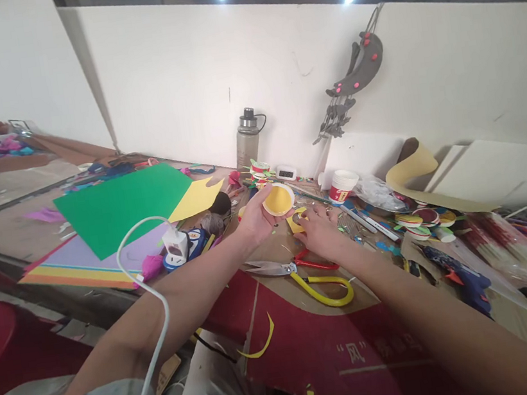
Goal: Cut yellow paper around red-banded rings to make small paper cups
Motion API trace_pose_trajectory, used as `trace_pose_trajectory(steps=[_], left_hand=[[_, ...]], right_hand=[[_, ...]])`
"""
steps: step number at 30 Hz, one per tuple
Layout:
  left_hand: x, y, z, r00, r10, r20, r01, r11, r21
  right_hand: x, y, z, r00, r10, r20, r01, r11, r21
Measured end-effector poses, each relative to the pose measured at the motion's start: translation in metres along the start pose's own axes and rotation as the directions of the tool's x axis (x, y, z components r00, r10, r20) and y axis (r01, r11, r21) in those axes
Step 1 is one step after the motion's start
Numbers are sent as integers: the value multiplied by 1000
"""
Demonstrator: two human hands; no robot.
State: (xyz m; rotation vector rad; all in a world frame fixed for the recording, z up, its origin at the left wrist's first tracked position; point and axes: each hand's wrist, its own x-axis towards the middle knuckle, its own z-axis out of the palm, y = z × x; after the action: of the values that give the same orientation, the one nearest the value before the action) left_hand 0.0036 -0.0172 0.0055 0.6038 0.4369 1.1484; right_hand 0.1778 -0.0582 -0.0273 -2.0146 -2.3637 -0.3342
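My left hand (257, 219) is closed around a round white paper cup piece (277, 186) with a yellow disc (278, 201) filling its face. It is held up above the cluttered table. To its right, my right hand (318, 228) reaches down to the tabletop, fingers apart, beside a small yellow paper scrap (295, 224). Nothing shows held in it, though its fingertips are partly hidden. Below both hands lie large scissors (292, 269) with one red and one yellow handle, blades pointing left. A curved yellow paper strip (267, 339) rests on the red board nearer me.
Green card (123, 206) and other coloured sheets lie left, near a power strip (184, 250) with a white cable crossing my left forearm. A bottle (247, 141) and paper cup (342, 186) stand at the back. Decorated discs (424, 216) and a blue glue gun (463, 275) lie right.
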Motion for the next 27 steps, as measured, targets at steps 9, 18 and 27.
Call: trace_pose_trajectory(steps=[9,18,27], left_hand=[[0,6,2,999,2,52,-2,1000,11],[5,-3,-8,999,2,34,-4,999,44],[6,6,-5,996,87,31,-89,994,58]], right_hand=[[5,35,-6,944,54,-327,4,985,174],[-37,85,-11,917,172,-359,-156,985,73],[-83,11,-27,955,-288,-76,295,876,381]])
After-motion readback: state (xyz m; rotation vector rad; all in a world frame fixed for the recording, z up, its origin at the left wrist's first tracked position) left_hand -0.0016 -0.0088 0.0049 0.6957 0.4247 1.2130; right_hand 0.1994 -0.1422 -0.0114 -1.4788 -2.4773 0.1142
